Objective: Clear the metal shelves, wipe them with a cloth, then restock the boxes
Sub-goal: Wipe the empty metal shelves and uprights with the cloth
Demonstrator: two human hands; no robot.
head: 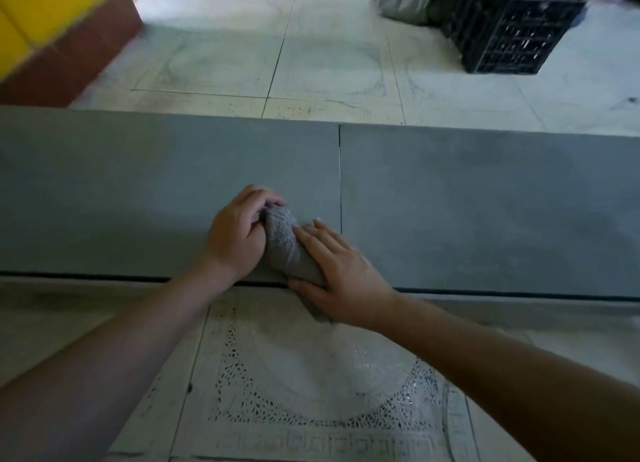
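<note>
Where the grey cloth [287, 246] crosses the front edge of the shelf [485, 201], just left of the panel seam [339, 170], the left hand [239, 233] curls round its far end; the right hand [343, 278] clasps its near end, thumb beneath; the shelf top runs wide either side; a black crate [509, 28] stands well beyond.

A black plastic crate [509, 28] stands on the pale tiled floor [329, 56] at the far right. A grey bag [405, 0] sits just left of it. The near tile bears a speckled pattern.
</note>
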